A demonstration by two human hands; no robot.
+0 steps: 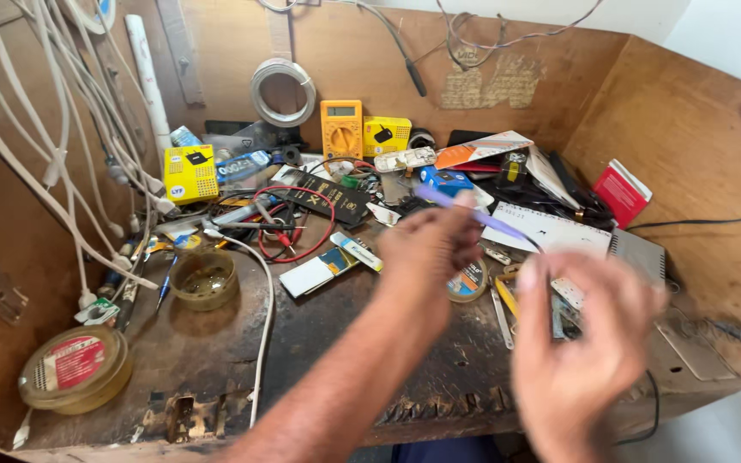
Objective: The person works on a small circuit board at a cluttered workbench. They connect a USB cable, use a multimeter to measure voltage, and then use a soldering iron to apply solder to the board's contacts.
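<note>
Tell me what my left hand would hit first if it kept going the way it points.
Probably the blue box just beyond the left hand and its purple pen; depth is unclear.

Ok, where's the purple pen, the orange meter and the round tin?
purple pen (486, 219), head view, middle of its barrel.
orange meter (341, 129), head view, its front face.
round tin (75, 369), head view, its lid.

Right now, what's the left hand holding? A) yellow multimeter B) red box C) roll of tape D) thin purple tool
D: the left hand grips a thin purple tool that slants toward the blurred right hand; the yellow multimeter stands untouched at the back wall.
</note>
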